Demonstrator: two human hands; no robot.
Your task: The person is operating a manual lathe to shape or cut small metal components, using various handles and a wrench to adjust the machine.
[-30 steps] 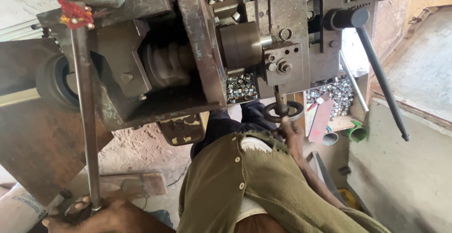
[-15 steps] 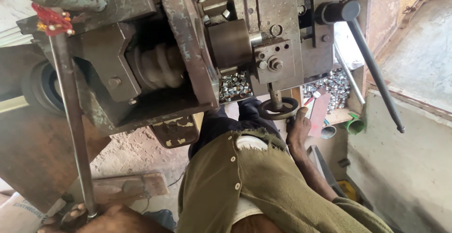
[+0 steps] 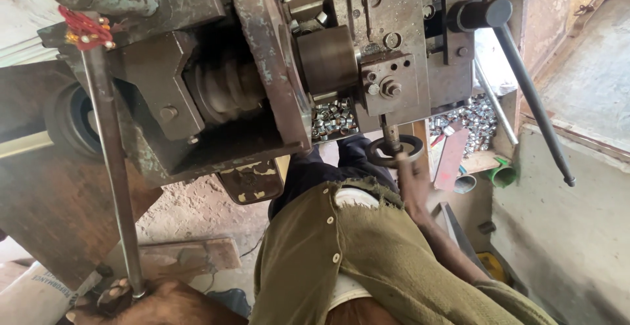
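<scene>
The left hand [image 3: 125, 299] is wrapped around the bottom end of a long steel lever rod [image 3: 111, 161] rising above its grip, while the right hand [image 3: 410, 180] pinches the small black handwheel [image 3: 394, 149] beneath the press machine [image 3: 262, 69].

your one camera sits on your head and looks steeply down, very near the machine [image 3: 275, 82] and your shirt [image 3: 367, 259].
</scene>
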